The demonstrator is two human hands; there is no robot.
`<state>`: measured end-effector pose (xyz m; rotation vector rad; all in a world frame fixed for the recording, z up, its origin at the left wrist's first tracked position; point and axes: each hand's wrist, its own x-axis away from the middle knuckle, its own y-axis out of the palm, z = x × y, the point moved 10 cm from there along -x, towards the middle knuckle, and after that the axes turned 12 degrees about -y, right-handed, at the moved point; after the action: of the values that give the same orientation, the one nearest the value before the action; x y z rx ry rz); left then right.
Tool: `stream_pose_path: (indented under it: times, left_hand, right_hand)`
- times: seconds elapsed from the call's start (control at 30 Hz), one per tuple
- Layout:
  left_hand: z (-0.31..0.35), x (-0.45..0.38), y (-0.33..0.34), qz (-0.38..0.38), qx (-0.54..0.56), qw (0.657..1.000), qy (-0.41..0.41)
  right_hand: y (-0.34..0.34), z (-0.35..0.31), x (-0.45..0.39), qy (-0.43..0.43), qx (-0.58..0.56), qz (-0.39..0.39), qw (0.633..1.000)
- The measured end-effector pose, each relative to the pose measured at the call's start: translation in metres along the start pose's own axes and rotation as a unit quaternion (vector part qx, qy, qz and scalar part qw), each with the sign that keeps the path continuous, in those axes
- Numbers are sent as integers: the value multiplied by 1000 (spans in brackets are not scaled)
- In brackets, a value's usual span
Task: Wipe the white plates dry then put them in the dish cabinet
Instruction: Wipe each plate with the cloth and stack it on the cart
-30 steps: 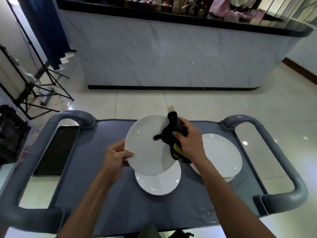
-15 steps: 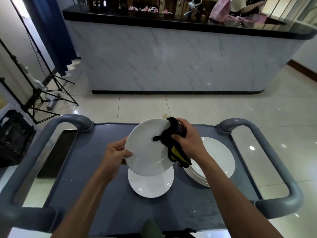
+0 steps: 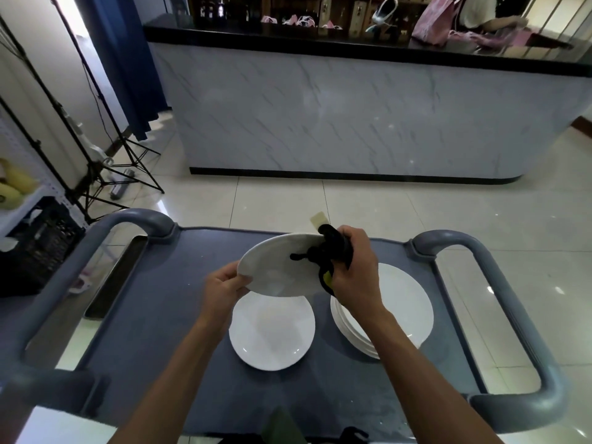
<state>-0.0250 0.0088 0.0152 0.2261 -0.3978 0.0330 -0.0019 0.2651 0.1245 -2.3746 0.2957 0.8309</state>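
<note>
Currently the raised plate [image 3: 282, 267] is pinched at its rim by the left hand [image 3: 224, 288] while a dark cloth [image 3: 330, 254], gripped in the right hand [image 3: 355, 270], is rubbed on it. Should that pinch slip on a wet rim, the plate could be dropped onto the single plate [image 3: 272, 331] below it on the cart [image 3: 160, 315], beside the stack [image 3: 400, 302].

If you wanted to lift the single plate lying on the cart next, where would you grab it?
Probably the single plate's near-left rim, pinched from the left: it lies flat, the stack of plates crowds its right, and the held plate hangs over its far edge.
</note>
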Motion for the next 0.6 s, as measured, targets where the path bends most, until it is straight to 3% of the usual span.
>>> stream_pose_path:
  times: [0.1, 0.17, 0.23, 0.33, 0.43, 0.6]
  left_hand:
    - [-10, 2, -7, 28, 46, 998, -26]
    - [-23, 6, -21, 91, 100, 988, -72]
    - [-39, 13, -23, 107, 121, 977, -139]
    - [-56, 23, 0, 42, 131, 962, -237]
    - [-51, 29, 27, -38, 172, 948, -266]
    - [-49, 35, 44, -41, 186, 937, -293]
  right_hand:
    - [-10, -2, 1, -23, 7, 29, 999]
    - [-17, -3, 2, -37, 19, 52, 998]
    - [-21, -3, 4, -47, 32, 66, 996]
    - [-22, -7, 8, -75, 34, 75, 994]
    - [-19, -14, 13, -116, 36, 70, 990]
    - [-11, -21, 28, -167, 53, 49, 983]
